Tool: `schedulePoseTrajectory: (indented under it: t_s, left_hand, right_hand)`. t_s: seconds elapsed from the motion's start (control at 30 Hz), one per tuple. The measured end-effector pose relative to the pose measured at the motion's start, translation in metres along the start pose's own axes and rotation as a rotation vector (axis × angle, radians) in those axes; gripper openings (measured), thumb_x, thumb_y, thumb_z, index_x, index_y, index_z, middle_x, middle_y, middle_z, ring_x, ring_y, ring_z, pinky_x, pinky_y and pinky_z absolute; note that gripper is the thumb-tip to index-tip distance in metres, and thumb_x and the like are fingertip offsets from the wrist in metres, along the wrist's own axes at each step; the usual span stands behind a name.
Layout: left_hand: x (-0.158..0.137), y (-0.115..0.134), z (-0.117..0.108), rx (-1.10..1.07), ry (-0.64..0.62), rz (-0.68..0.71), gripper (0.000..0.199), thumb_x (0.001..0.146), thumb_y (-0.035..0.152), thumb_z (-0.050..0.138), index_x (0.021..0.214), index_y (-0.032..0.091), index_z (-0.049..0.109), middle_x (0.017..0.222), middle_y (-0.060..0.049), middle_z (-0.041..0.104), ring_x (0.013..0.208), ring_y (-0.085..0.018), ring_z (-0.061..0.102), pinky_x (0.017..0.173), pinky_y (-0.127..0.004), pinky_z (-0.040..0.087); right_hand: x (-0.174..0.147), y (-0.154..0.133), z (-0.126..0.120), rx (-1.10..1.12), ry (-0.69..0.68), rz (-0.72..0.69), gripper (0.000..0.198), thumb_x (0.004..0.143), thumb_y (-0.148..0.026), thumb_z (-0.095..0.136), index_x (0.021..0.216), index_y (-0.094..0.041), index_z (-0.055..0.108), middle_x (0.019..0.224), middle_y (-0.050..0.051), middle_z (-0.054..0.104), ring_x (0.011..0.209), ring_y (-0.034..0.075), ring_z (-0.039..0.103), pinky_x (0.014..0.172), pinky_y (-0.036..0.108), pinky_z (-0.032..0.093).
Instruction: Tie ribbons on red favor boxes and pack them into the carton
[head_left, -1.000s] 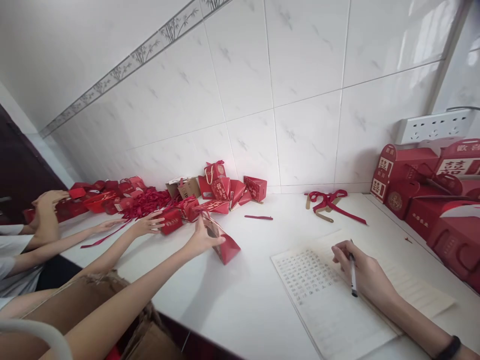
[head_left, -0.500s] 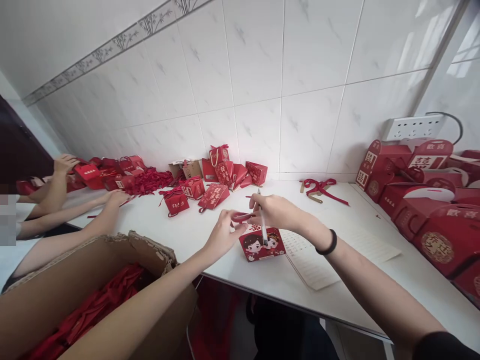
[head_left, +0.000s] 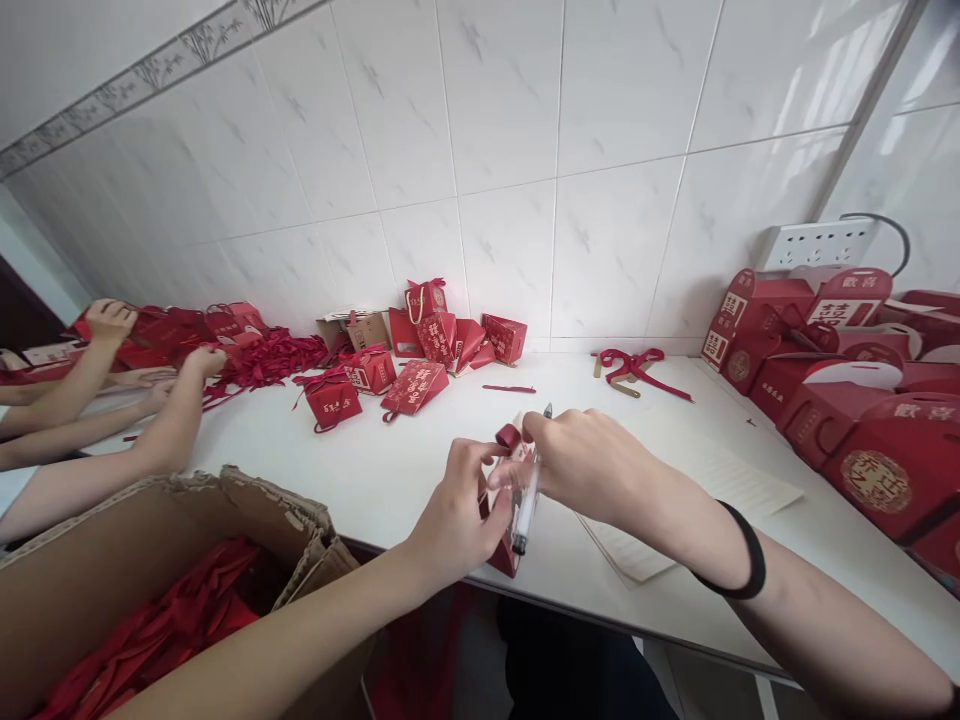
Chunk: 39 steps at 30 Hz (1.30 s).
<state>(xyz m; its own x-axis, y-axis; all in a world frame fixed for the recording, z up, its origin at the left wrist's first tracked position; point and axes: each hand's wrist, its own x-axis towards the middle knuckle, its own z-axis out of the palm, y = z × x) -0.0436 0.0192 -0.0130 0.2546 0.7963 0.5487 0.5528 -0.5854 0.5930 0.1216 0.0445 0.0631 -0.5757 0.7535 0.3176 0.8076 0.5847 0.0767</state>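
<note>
I'm pinching a red box (head_left: 504,560) with my left hand (head_left: 459,515) at the table (head_left: 397,465) edge; my right hand (head_left: 600,465) is gripping a pen (head_left: 527,507). Nearby, a cardboard carton (head_left: 296,515)'s holding red stuff (head_left: 165,625).

A tiled wall (head_left: 510,270) is backing what seems a makeshift workroom; red boxes (head_left: 821,425) are lying heaped along a white table (head_left: 367,480), a carton (head_left: 112,525) standing alongside.

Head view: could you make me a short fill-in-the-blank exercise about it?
The right hand holds a pen, with a ____ band on that wrist.
The left hand is at a small box coloured mainly ____.
In the picture, the cardboard box is to the ____ of the papers.
Missing words: black; red; left.
</note>
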Motion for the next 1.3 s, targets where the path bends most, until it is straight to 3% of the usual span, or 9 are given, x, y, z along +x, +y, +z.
schedulePoseTrajectory:
  t_s: [0.13, 0.33, 0.43, 0.5, 0.63, 0.87, 0.97, 1.17, 1.3]
  left_hand:
    - [-0.001, 0.001, -0.006, -0.155, -0.18, 0.178, 0.038, 0.079, 0.019, 0.05, 0.115, 0.022, 0.038, 0.109, -0.009, 0.04, 0.071, -0.011, 0.053, 0.055, -0.025, 0.05]
    - [0.019, -0.014, -0.02, 0.11, 0.209, 0.23, 0.01, 0.085, 0.015, 0.047, 0.085, 0.021, 0.039, 0.114, -0.009, 0.047, 0.116, -0.02, 0.045, 0.097, -0.04, 0.039]
    - [0.023, -0.016, -0.022, 0.123, 0.087, 0.134, 0.009, 0.088, 0.022, 0.047, 0.082, 0.021, 0.041, 0.116, -0.009, 0.053, 0.119, -0.021, 0.045, 0.097, -0.04, 0.037]
    - [0.021, -0.016, -0.022, 0.124, 0.014, 0.144, 0.012, 0.086, 0.023, 0.051, 0.079, 0.02, 0.041, 0.096, -0.005, 0.06, 0.103, -0.019, 0.054, 0.088, -0.035, 0.043]
    - [0.016, -0.013, -0.018, 0.117, 0.051, 0.305, 0.015, 0.082, 0.014, 0.054, 0.074, 0.02, 0.042, 0.071, 0.001, 0.051, 0.07, -0.012, 0.052, 0.068, -0.025, 0.045]
    - [0.019, -0.008, -0.018, 0.087, -0.016, 0.33, 0.022, 0.084, 0.009, 0.047, 0.102, 0.018, 0.058, 0.103, -0.008, 0.055, 0.099, -0.016, 0.056, 0.084, -0.029, 0.049]
    - [0.02, -0.007, -0.016, 0.056, -0.05, 0.366, 0.03, 0.085, 0.007, 0.044, 0.108, 0.018, 0.06, 0.104, -0.008, 0.058, 0.093, -0.013, 0.059, 0.078, -0.024, 0.051]
    - [0.019, -0.005, -0.013, 0.029, 0.024, 0.338, 0.034, 0.083, 0.007, 0.047, 0.113, 0.017, 0.06, 0.106, -0.008, 0.06, 0.096, -0.015, 0.06, 0.081, -0.026, 0.053]
    - [0.02, -0.003, -0.015, 0.019, 0.019, 0.29, 0.034, 0.081, 0.006, 0.049, 0.111, 0.017, 0.059, 0.105, -0.008, 0.06, 0.098, -0.016, 0.06, 0.085, -0.028, 0.052]
  right_hand:
    - [-0.006, 0.0, -0.003, 0.245, 0.009, -0.066, 0.024, 0.089, -0.03, 0.06, 0.071, -0.017, 0.05, 0.049, -0.002, 0.044, 0.041, 0.014, 0.042, 0.041, 0.025, 0.021]
    - [0.002, 0.009, 0.004, 0.58, 0.076, -0.139, 0.021, 0.084, -0.007, 0.052, 0.067, -0.018, 0.046, 0.052, -0.006, 0.047, 0.044, 0.009, 0.04, 0.045, 0.02, 0.025]
    - [0.008, 0.012, 0.009, 0.712, 0.109, -0.224, 0.025, 0.077, 0.005, 0.043, 0.082, -0.016, 0.055, 0.067, -0.003, 0.059, 0.056, 0.01, 0.052, 0.052, 0.019, 0.034]
    - [0.011, 0.013, 0.011, 0.768, 0.158, -0.183, 0.031, 0.074, 0.008, 0.043, 0.088, -0.016, 0.058, 0.073, -0.002, 0.063, 0.06, 0.01, 0.056, 0.055, 0.018, 0.038]
    - [0.012, 0.014, 0.009, 0.634, 0.239, 0.007, 0.022, 0.074, 0.005, 0.052, 0.076, -0.015, 0.061, 0.071, -0.001, 0.066, 0.059, 0.013, 0.058, 0.054, 0.02, 0.039]
    - [0.011, 0.017, 0.005, 0.479, 0.203, 0.006, 0.021, 0.073, 0.005, 0.055, 0.071, -0.015, 0.063, 0.061, -0.002, 0.06, 0.051, 0.01, 0.051, 0.048, 0.018, 0.032]
    - [0.012, 0.02, 0.002, 0.482, 0.158, 0.062, 0.017, 0.074, -0.001, 0.06, 0.065, -0.015, 0.061, 0.054, -0.004, 0.055, 0.045, 0.009, 0.044, 0.045, 0.018, 0.03]
    - [0.005, 0.028, -0.01, 0.473, 0.018, -0.115, 0.008, 0.084, -0.011, 0.061, 0.087, -0.017, 0.065, 0.066, -0.003, 0.06, 0.052, 0.009, 0.051, 0.05, 0.018, 0.035]
    - [-0.001, 0.02, -0.012, 0.307, -0.096, -0.166, 0.006, 0.085, -0.019, 0.065, 0.084, -0.014, 0.061, 0.06, -0.002, 0.057, 0.049, 0.011, 0.05, 0.046, 0.02, 0.031]
